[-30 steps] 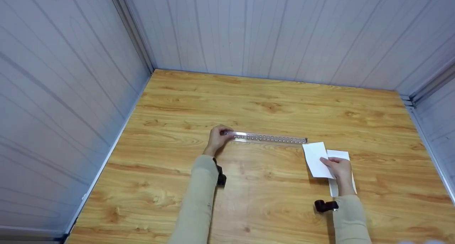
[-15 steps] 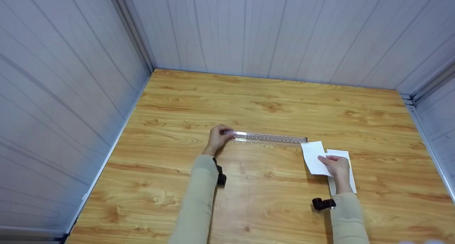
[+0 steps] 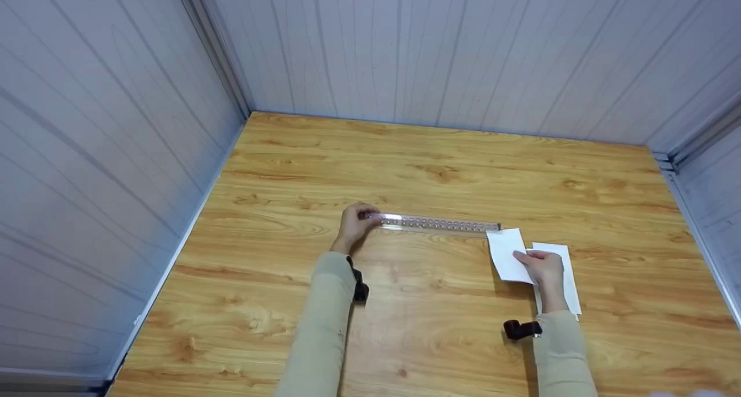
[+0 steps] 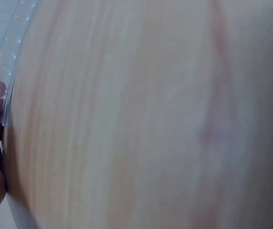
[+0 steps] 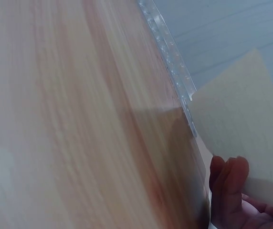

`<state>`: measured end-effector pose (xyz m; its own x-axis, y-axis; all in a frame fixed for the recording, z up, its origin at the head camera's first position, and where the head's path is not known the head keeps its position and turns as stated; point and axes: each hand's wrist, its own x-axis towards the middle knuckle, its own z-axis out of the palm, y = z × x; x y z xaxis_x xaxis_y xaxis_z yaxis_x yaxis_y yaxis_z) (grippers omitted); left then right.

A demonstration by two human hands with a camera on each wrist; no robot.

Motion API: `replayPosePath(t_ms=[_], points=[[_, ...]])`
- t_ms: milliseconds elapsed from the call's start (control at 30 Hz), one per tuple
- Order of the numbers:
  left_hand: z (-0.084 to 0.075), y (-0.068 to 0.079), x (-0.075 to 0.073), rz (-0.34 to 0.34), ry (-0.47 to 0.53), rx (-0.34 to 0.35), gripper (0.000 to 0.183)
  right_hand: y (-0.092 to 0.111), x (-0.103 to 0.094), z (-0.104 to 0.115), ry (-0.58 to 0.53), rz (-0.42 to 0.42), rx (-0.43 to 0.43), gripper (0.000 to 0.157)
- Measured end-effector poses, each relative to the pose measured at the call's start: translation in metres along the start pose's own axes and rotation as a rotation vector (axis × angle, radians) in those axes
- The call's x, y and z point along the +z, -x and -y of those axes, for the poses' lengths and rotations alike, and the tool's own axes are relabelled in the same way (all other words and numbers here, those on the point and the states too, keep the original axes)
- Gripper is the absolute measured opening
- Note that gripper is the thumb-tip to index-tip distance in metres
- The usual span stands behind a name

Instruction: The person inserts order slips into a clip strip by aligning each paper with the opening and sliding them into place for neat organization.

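Observation:
A long clear plastic strip point(image 3: 446, 224) with rows of round bumps lies across the middle of the table. My left hand point(image 3: 351, 226) pinches its left end between thumb and fingers; the left wrist view catches the thumb over the strip's end point(image 4: 0, 102). A white card point(image 3: 509, 255) is held by its right side in my right hand point(image 3: 546, 269), raised a little above the table. Its upper left corner meets or overlaps the strip's right end in the head view; contact is unclear. Another white card or sheet point(image 3: 570, 287) lies flat, partly under my right hand.
The wood-grain table point(image 3: 440, 339) reaches back to a pale panelled wall point(image 3: 370, 50). A second panel wall point(image 3: 87, 171) borders the left side, and a frame post stands at the far right corner. Black wrist cameras sit on both sleeves.
My right hand has moved slightly left and away from me with the white card, bringing its corner over towards the strip's right end. The left hand and the strip stay still.

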<state>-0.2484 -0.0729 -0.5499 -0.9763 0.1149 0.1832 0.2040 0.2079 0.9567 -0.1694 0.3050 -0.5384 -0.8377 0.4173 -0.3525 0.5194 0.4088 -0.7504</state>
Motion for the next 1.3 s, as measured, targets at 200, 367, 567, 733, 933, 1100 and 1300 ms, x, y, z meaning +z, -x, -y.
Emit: replayPosePath(t_ms=[200, 367, 567, 733, 933, 1100, 1300], points=[[0.015, -0.004, 0.002, -0.010, -0.077, 0.000, 0.017, 0.000, 0.005, 0.002, -0.014, -0.019, -0.004, 0.050], [0.027, -0.007, 0.003, -0.022, -0.100, -0.008, 0.018, -0.001, 0.008, 0.004, -0.016, -0.009, 0.010, 0.049], [0.022, -0.006, 0.003, -0.025, -0.085, -0.008, 0.017, -0.003, 0.012, 0.006, -0.004, 0.010, 0.023, 0.052], [0.011, -0.003, 0.001, -0.012, -0.053, 0.003, 0.017, -0.004, 0.014, 0.005, -0.011, 0.025, 0.022, 0.052], [0.026, -0.007, 0.003, -0.014, -0.078, -0.029, 0.017, -0.003, 0.018, 0.007, -0.010, 0.016, 0.003, 0.048], [0.024, -0.006, 0.003, -0.004, -0.045, -0.037, 0.017, -0.003, 0.020, 0.007, -0.011, 0.018, -0.002, 0.051], [0.026, -0.007, 0.004, -0.012, -0.027, -0.038, 0.017, -0.003, 0.022, 0.008, 0.000, 0.026, -0.008, 0.052]])
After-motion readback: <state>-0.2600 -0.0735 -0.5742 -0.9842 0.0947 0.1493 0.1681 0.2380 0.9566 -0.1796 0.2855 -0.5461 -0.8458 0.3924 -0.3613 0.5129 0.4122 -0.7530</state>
